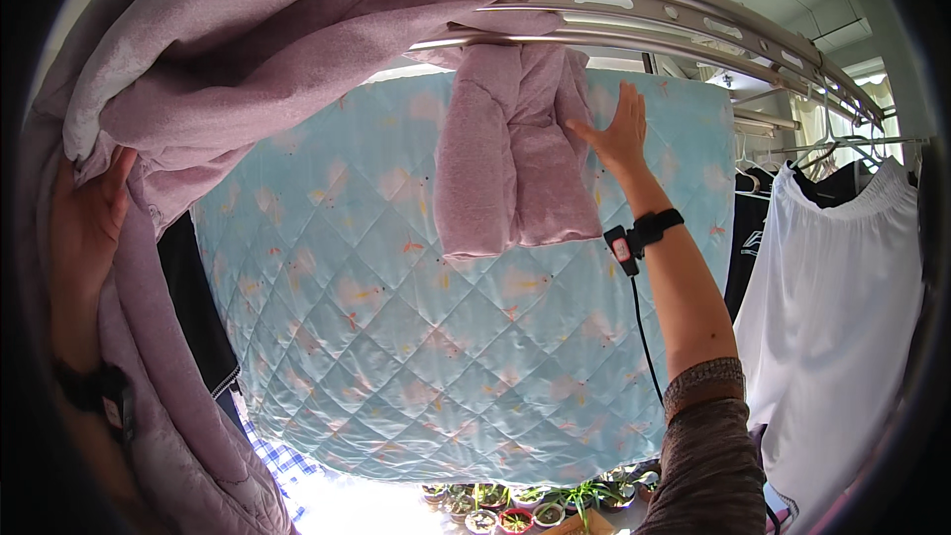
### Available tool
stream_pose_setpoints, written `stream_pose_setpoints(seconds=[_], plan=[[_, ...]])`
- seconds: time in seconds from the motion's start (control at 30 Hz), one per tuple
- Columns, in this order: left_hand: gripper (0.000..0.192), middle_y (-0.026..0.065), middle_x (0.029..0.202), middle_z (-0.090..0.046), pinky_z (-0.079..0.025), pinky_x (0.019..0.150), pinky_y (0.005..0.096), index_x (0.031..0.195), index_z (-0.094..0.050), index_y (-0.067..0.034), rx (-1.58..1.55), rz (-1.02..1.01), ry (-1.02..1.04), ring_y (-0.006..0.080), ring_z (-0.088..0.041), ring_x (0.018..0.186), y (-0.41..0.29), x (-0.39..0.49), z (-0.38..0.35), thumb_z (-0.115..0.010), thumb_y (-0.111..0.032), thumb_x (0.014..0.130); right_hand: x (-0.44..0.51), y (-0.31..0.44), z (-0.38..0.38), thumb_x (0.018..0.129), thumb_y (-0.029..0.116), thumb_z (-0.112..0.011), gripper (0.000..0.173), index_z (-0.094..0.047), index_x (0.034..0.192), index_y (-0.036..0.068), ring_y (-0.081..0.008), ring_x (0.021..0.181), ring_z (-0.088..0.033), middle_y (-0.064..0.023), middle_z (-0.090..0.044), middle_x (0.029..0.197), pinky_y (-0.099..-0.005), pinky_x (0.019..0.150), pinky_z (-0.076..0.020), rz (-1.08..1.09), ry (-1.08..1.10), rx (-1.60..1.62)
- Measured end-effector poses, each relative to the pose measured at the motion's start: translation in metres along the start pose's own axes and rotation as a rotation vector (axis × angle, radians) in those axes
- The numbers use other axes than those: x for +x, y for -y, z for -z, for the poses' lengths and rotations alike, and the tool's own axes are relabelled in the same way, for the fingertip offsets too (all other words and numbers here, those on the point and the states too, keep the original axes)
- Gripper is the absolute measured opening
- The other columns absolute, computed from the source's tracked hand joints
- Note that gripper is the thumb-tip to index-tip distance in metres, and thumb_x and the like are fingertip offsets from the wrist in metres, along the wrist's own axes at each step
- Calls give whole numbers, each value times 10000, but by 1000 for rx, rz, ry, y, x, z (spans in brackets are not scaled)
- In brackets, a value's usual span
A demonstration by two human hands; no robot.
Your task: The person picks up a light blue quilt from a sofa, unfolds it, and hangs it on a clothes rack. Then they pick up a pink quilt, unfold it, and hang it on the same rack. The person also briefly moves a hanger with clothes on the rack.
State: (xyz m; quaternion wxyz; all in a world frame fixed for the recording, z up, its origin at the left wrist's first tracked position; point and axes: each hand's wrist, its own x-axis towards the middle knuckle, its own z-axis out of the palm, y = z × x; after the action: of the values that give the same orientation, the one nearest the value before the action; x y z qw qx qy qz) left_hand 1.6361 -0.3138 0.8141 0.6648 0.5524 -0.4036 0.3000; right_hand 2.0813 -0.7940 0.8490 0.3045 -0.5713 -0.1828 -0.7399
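Note:
A thick mauve fleece blanket [312, 67] is bunched over the metal bar of a drying rack [713, 22] and hangs down my left side. At the far left, my left hand [85, 230] grips a fold near the blanket's pale edge; some fingers are hidden by the cloth. A narrow end of mauve cloth [513, 156] hangs below the bar in the middle. Just right of it, my right hand [620, 130] is raised with fingers spread and holds nothing. Its thumb is close to the cloth's edge; contact is unclear. Behind hangs a light blue quilted bedspread [386, 290].
White gathered clothing [832, 290] and dark garments hang on hangers [828, 134] at right. Several potted plants [516, 516] stand low beyond the bedspread. Blue checked cloth [278, 461] shows at lower left. A black cable [646, 342] trails from my right wrist strap.

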Motion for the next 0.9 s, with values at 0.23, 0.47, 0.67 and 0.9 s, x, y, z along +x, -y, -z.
stream_pose_setpoints(seconds=[0.23,0.47,0.67,0.9], plan=[[532,230,1338,-401,-513,861,470,1357,-298,-79,109,-84,-151,317,-396,1260,10,5,-28,-247,-445,974,80,42,-68,587,453,-782,984,-343,1377,62,-350,1355,-169,-170,-256,1454,-409,1089,-195,94,697,209],[517,231,1296,-450,-533,830,450,1336,-331,-74,58,-68,-251,313,-444,1222,17,1,-73,-252,-437,976,39,40,-40,782,146,-644,443,-523,1181,-3,-225,964,-596,-127,-616,1060,-331,820,-486,-426,796,1398],[521,232,1242,-505,-561,739,441,1286,-397,-59,66,-55,-296,320,-510,1157,49,-8,-113,-274,-452,968,-28,82,-5,763,216,-698,540,-462,1200,4,-244,945,-589,-141,-601,1037,-355,796,-483,-888,941,1984],[512,146,1108,-607,-585,539,365,1244,-446,-87,58,89,-441,297,-654,881,102,-51,-146,-292,-481,956,-36,43,0,695,340,-761,740,-384,1277,82,-326,1102,-495,-195,-507,1196,-398,904,-413,175,162,385]])
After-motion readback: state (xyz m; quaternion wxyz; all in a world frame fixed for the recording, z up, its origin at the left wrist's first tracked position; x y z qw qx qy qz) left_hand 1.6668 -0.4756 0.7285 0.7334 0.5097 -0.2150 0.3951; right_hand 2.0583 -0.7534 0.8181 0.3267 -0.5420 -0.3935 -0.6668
